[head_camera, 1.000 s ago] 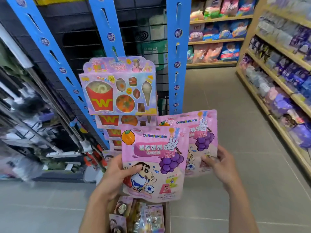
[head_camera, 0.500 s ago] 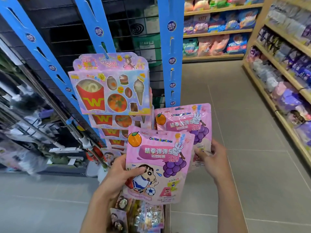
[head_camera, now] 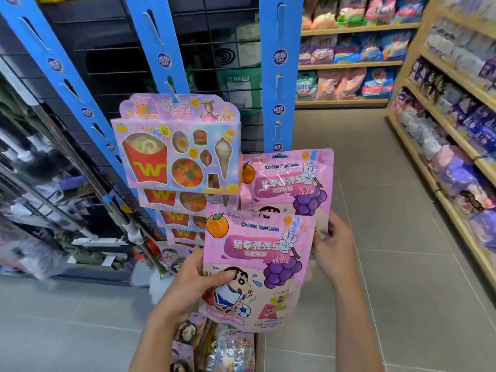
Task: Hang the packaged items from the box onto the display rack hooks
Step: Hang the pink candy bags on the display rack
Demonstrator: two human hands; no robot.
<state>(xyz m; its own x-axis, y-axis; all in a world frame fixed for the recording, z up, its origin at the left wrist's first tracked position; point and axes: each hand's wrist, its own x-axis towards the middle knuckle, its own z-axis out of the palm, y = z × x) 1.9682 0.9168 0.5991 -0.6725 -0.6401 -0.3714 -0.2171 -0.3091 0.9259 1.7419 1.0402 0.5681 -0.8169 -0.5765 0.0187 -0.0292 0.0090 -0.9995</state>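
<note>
At the bottom edge sits the box (head_camera: 220,353), its top open and packed with more small packets whose print is too blurred to read. Just above it, the left hand (head_camera: 188,288) grips a pink pouch (head_camera: 255,272) by its lower left side, thumb pressed across the cartoon figure on the front and fingers behind. The right hand (head_camera: 335,251) pinches the right edge of a second pink pouch (head_camera: 290,183), which stands upright behind and above the first, partly covered by it. The top of this rear pouch reaches the lower end of the right blue strip (head_camera: 279,76); whether its hang hole has caught a hook there cannot be told. To the left, a column of toy food packs (head_camera: 177,154) hangs on the middle blue strip (head_camera: 158,49), one overlapping the next. Beyond, wooden shelves (head_camera: 349,65) of bagged goods line the grey floor (head_camera: 402,277).
</note>
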